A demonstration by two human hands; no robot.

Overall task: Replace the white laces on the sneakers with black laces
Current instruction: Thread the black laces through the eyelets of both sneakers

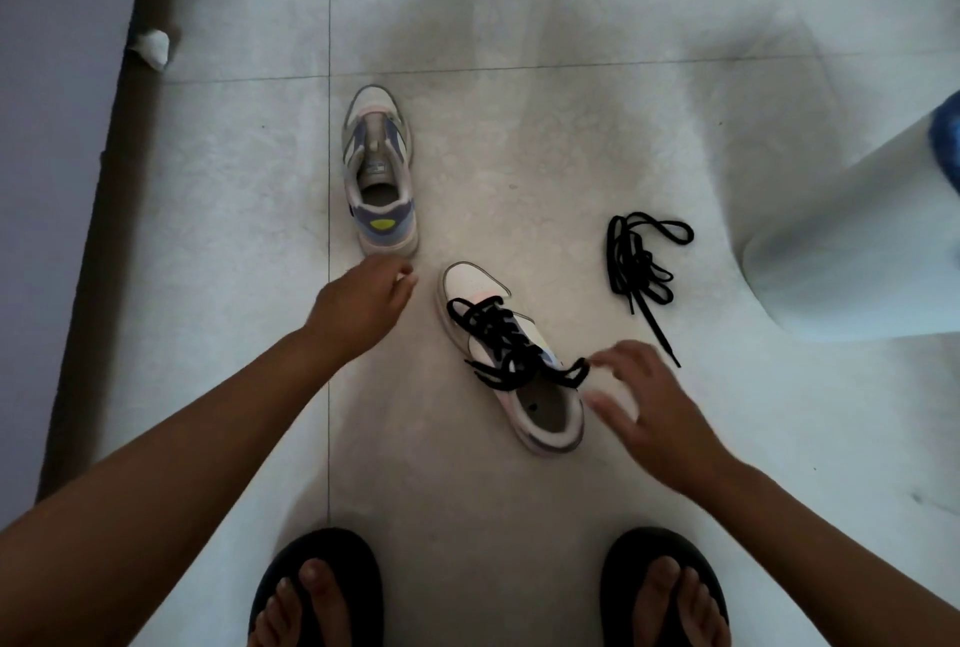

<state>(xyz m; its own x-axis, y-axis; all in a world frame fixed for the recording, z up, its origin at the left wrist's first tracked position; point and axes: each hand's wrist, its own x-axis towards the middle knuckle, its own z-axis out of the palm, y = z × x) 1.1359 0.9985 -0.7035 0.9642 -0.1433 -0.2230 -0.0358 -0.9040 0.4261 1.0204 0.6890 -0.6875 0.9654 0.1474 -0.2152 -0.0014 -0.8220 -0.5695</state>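
Lying toe-away on the floor, the unlaced sneaker (379, 170) sits just beyond the left hand (358, 308), loosely curled, holding nothing. Right of it, the black-laced sneaker (511, 355) angles heel-near; the right hand (644, 402) hovers spread beside it. The spare black lace (641, 264) lies farther right.

dim indoor light | soft shadows | wide-angle edge bending | slight blur

blue object (946, 142): cut by right edge, right of loose black lace (641, 261), unidentifiable | right hand (654, 407): motion-blurred, lace contact perhaps, unclear | left hand (358, 306): fingertips hidden | sandalled feet (317, 594): cropped at bottom
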